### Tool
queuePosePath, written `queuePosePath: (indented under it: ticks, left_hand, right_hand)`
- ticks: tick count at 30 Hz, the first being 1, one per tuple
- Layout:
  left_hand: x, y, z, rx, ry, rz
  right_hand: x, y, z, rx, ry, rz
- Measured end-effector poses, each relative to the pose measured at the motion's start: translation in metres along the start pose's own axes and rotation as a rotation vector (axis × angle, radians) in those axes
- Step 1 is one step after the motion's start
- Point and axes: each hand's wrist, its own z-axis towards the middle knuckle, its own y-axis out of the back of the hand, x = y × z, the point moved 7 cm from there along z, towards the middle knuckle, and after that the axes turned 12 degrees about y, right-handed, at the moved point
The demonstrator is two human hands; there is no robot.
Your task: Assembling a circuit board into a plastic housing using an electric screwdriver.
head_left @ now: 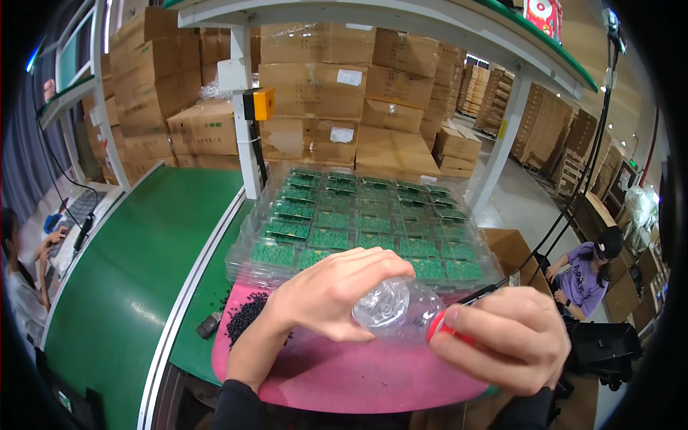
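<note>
A clear plastic bottle [401, 315] lies on its side in the air above a pink mat [358, 369], its base toward my left hand. My left hand [344, 290] is wrapped round the bottle's body near the base. At the other end, the fingers of my right hand [509, 337] grip the red cap [436, 326] on the bottle's neck. Whether the cap is screwed tight cannot be seen. Beyond my hands stands a clear plastic tray [304, 254] with rows of green circuit boards [376, 223]. Small black parts [247, 315] are heaped beside my left wrist.
A small dark object [208, 325] sits left of the heap. A green conveyor belt [143, 251] runs along the left. Cardboard boxes [308, 93] are stacked behind the bench; an open carton [512, 254] stands right of the tray. People work at the left and right [584, 276].
</note>
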Motion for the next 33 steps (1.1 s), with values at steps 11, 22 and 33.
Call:
queuePosePath:
  ticks: [11, 22, 33]
  left_hand:
    - [0.007, -0.011, 0.006, -0.042, 0.164, 0.025]
    - [0.017, 0.055, -0.015, -0.687, 0.292, -0.082]
    - [0.008, 0.124, -0.069, -1.140, 0.159, -0.464]
  right_hand:
    - [-0.063, -0.038, 0.000, 0.284, -0.160, -0.084]
    - [-0.104, -0.086, 0.041, 0.164, -0.590, 0.685]
    - [-0.114, -0.102, 0.152, -0.390, -0.314, 0.497]
